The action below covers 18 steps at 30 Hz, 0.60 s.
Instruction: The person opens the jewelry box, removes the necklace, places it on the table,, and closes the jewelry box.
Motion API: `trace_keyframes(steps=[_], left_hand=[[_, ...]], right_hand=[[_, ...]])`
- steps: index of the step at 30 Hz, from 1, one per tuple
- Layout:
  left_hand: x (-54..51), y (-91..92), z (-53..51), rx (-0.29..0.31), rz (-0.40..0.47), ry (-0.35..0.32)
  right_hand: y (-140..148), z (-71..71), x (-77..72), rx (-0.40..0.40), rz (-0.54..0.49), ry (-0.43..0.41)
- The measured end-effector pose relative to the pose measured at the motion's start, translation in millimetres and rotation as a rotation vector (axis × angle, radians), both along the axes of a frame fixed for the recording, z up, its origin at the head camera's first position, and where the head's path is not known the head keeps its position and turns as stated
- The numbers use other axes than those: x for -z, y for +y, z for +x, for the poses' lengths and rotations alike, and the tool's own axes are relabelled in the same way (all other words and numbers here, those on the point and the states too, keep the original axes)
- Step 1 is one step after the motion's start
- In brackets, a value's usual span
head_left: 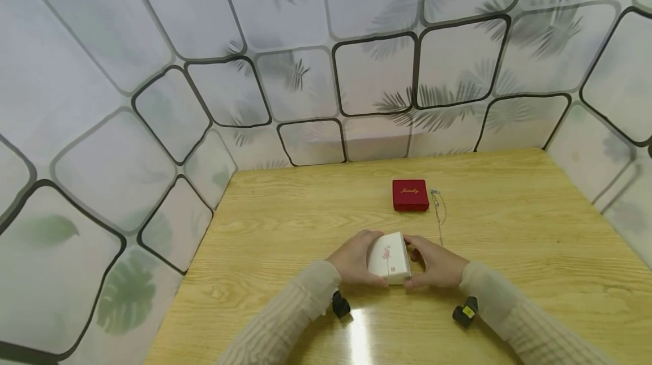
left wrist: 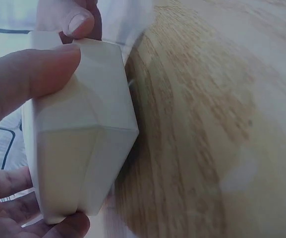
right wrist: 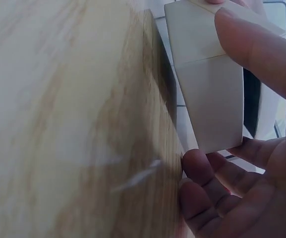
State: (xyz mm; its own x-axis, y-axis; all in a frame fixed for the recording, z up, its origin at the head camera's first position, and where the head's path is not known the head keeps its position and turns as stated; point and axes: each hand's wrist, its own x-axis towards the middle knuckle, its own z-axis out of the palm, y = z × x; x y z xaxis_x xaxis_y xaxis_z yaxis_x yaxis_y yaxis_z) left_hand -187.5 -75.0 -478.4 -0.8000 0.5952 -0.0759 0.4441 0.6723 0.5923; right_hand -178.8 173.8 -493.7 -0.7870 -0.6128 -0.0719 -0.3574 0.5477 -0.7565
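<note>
A small white box (head_left: 389,256) with a pink flower print on its top is between both hands above the near middle of the table. My left hand (head_left: 352,259) grips it from the left, thumb on the near side (left wrist: 88,99) and fingers curled round the far and lower edges. From the right, my right hand (head_left: 437,263) holds its other end, with the thumb pressing the near face and fingertips at the bottom corner. A dark strip shows beside the white wall (right wrist: 212,104) in the right wrist view; whether it is an opening I cannot tell.
A red jewelry box (head_left: 410,195) with gold lettering sits behind the hands on the wooden table (head_left: 285,212). Right of it lies a thin silver chain (head_left: 435,198), running toward the right hand. Patterned curtain-like walls (head_left: 300,82) enclose the table's back and sides.
</note>
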Motion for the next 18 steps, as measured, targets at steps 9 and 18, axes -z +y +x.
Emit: trace_keyframes(steps=[9,18], left_hand=[[-0.5,1.0,1.8,0.007,-0.049,0.043],[-0.5,-1.9,3.1,0.008,-0.080,0.081]], right_hand=[[-0.6,-0.9,-0.1,0.012,0.019,0.031],[-0.4,-1.9,-0.3,0.040,0.049,0.020]])
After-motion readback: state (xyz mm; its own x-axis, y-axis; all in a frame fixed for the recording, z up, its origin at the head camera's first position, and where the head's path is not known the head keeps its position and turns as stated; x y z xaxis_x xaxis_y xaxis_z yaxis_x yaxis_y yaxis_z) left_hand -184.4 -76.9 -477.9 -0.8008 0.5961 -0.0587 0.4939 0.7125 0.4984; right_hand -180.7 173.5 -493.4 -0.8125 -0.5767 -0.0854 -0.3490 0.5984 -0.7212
